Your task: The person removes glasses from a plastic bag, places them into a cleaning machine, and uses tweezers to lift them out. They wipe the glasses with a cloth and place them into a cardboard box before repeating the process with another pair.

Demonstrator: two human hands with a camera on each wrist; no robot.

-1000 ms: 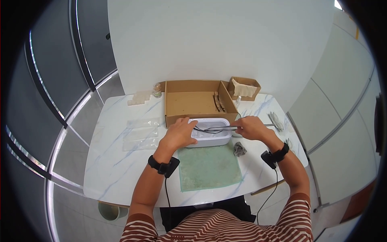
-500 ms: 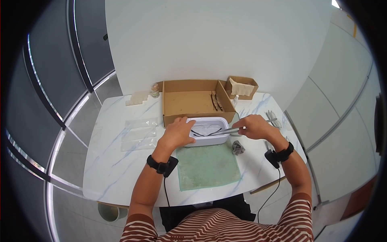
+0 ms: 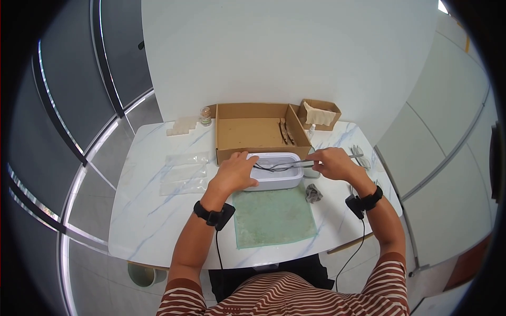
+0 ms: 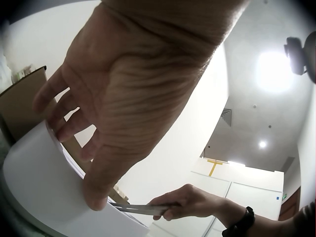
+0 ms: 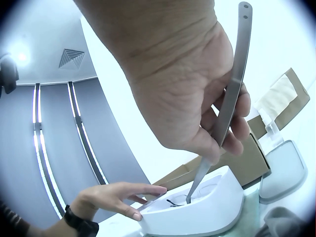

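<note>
My left hand (image 3: 235, 173) grips the left end of a white tub (image 3: 275, 185), its thumb low on the near side in the left wrist view. Inside the tub, thin dark-armed glasses (image 3: 271, 169) lie in what looks like clear liquid. My right hand (image 3: 335, 164) holds long metal tweezers (image 3: 296, 163), slanting down into the tub from the right. In the right wrist view the tweezers (image 5: 230, 98) reach their tips down beside a dark piece of the glasses; whether they pinch it I cannot tell.
Behind the tub stands a cardboard box (image 3: 247, 134) with dark strips inside, and a smaller box (image 3: 327, 120) to its right. A green cloth (image 3: 275, 218) lies in front, a crumpled grey cloth (image 3: 313, 193) beside it. Clear bags (image 3: 184, 174) lie left, glasses (image 3: 361, 157) right.
The tweezers have shifted inside the tub, and the dark arms of the glasses have changed from spread apart to crossing over each other. My left hand has kept its grip on the tub.
</note>
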